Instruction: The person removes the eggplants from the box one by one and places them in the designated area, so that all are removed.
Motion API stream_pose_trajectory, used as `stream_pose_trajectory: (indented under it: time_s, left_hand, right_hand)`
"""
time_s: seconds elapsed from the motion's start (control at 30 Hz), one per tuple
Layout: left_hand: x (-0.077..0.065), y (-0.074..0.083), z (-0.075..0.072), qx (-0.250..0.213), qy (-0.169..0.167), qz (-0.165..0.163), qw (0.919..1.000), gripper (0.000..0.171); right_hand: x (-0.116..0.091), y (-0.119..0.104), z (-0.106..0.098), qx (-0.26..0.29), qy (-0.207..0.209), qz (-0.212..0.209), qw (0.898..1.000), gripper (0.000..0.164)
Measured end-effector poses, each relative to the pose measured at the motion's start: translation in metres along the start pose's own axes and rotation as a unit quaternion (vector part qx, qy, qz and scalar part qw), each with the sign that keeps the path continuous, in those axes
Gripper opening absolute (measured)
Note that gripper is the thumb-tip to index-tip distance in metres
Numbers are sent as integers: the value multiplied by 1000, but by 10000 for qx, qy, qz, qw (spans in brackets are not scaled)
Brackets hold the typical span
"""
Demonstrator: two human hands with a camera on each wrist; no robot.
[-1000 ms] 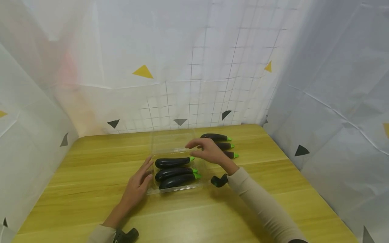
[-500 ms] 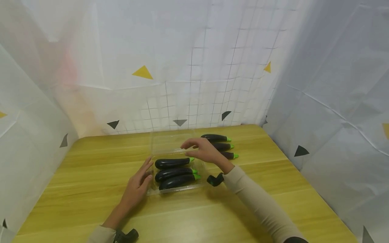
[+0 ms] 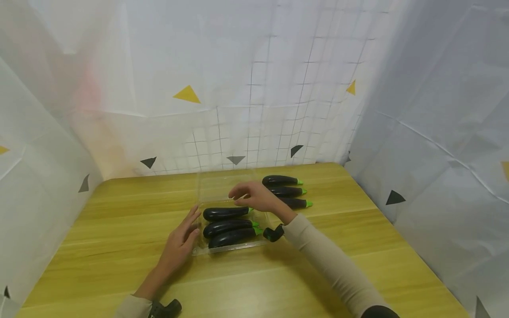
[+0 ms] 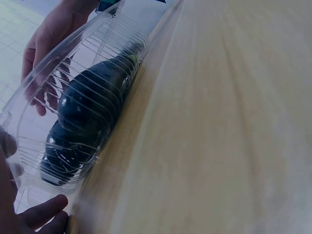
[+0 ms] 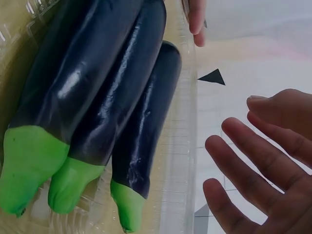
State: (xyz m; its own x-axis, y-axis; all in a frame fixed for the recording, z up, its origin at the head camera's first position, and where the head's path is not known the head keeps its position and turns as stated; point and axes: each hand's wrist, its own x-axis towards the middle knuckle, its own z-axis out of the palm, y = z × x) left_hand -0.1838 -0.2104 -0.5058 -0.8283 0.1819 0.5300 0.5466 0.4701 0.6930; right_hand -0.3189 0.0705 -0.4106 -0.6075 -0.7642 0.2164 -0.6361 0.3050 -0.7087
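Note:
Three dark eggplants with green stems, such as the front eggplant (image 3: 232, 237), lie side by side in a clear plastic clamshell (image 3: 216, 249). Its lid (image 3: 216, 183) is folded back toward the wall. My left hand (image 3: 179, 243) lies along the box's left side with fingers extended. In the left wrist view, left fingers (image 4: 44, 213) are beside the box's near end. My right hand (image 3: 256, 195) hovers over the box's back right part, overlapping the rear eggplant's stem. The right wrist view shows this right hand (image 5: 268, 180) with fingers spread and nothing in them.
To the right of the lid, three more eggplants lie on the wooden table (image 3: 338, 251), the farthest eggplant (image 3: 279, 180) at the back. White wall sheets (image 3: 222, 66) enclose the table at the back and both sides. Dark cameras hang at both wrists.
My right hand has moved left, from beside the loose eggplants to over the box's back right part, uncovering more of them. My left hand and the eggplants stay put.

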Motion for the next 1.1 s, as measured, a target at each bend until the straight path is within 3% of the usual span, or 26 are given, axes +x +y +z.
stream_pose_trajectory:
  time_s: [0.2,1.1]
  left_hand:
    - [0,0,0,-15,17,9,10000,52]
    - [1,3,-1,-34,-6,-51,10000,53]
  right_hand:
    - [4,6,4,56,-200,-138,9997,26]
    - [12,9,12,-233,-1034,200,9942,33]
